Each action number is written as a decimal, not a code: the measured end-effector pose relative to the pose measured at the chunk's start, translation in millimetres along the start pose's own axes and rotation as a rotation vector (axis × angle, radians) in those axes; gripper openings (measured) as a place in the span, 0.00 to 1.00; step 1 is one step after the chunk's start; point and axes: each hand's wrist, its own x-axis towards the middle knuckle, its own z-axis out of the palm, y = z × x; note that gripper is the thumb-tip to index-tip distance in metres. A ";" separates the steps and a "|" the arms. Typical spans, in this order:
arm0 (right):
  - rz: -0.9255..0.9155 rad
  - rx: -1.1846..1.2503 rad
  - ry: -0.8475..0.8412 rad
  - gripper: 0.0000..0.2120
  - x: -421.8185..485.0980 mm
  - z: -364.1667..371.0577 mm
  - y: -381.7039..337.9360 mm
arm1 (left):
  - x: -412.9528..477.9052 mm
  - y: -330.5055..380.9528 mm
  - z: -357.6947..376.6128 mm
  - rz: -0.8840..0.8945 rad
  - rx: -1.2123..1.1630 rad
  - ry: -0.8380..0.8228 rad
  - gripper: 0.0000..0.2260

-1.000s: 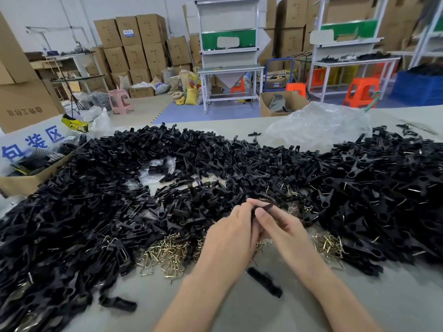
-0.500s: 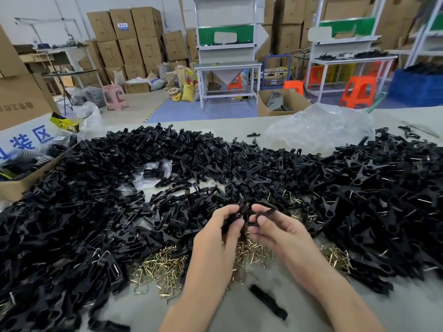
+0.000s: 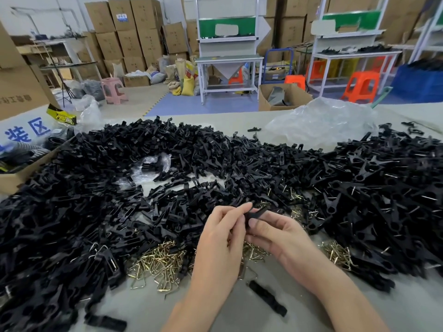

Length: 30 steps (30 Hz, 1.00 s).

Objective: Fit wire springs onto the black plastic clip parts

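My left hand (image 3: 221, 238) and my right hand (image 3: 275, 232) meet at the table's middle, both pinching one black plastic clip part (image 3: 256, 214) between fingertips and thumbs. Whether a spring sits on it is hidden by my fingers. A pile of brass wire springs (image 3: 160, 264) lies under and left of my hands, with more springs (image 3: 338, 255) to the right. A huge heap of black clip parts (image 3: 100, 192) covers the left and middle of the table. Another black heap (image 3: 388, 192) fills the right side.
A single black clip part (image 3: 267, 298) lies on the grey table (image 3: 239, 315) between my forearms. A crumpled clear plastic bag (image 3: 321, 121) sits at the back right. An open cardboard box (image 3: 14, 178) stands at the left edge. Workbenches, stools and stacked cartons stand beyond.
My hands came apart over the heap, then closed together again on the clip part, a little lower and nearer to me. The camera view shifted slightly.
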 end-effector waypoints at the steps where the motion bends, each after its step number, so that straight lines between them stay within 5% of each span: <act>1: 0.000 0.011 -0.001 0.13 0.1 -0.1 -0.4 | 0.7 -0.2 -0.4 -0.002 -0.002 0.015 0.14; 9: -0.004 -0.015 0.028 0.10 -3.3 -1.8 -1.7 | 2.3 0.1 -0.1 -0.218 -0.203 0.020 0.09; 30: -0.070 -0.058 0.046 0.19 -2.3 -1.1 1.4 | 2.9 5.4 0.1 -0.362 -0.486 0.050 0.04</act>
